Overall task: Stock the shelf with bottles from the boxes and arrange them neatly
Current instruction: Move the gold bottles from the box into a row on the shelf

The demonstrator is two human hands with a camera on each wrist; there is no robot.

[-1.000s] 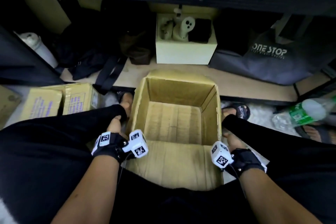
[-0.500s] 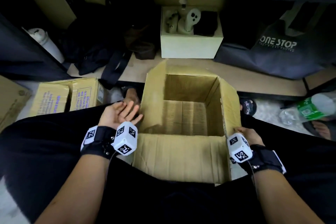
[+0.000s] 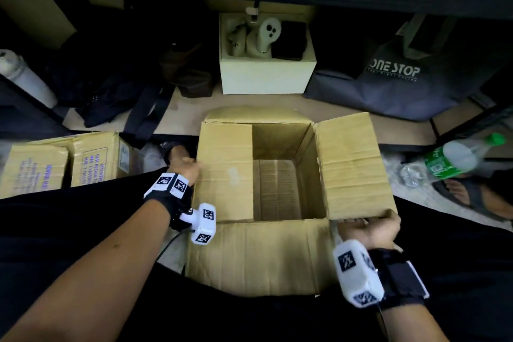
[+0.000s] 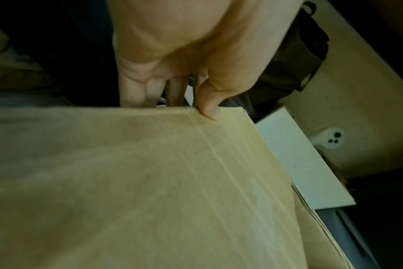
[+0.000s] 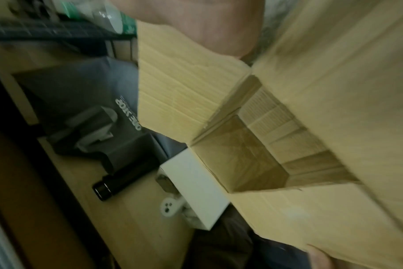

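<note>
Left hand (image 3: pixel 185 169) pinches the left flap (image 3: pixel 224 172) of the cardboard box (image 3: pixel 258 255) at its outer edge. Right hand (image 3: pixel 370 228) grips the right flap (image 3: pixel 352 164) at its near corner; no bottles visible inside.

Storeroom or shop back area, floor level. Landmark: open cardboard box (image 3: pixel 277 253). Behind it, low wooden shelf (image 3: pixel 277 104) holding a white box (image 3: pixel 266 75) of gadgets, a grey "ONE STOP" bag (image 3: pixel 388 86) and dark bags (image 3: pixel 111 78). Left of it, printed cartons (image 3: pixel 61 164); right, a plastic bottle (image 3: pixel 458 158).
</note>
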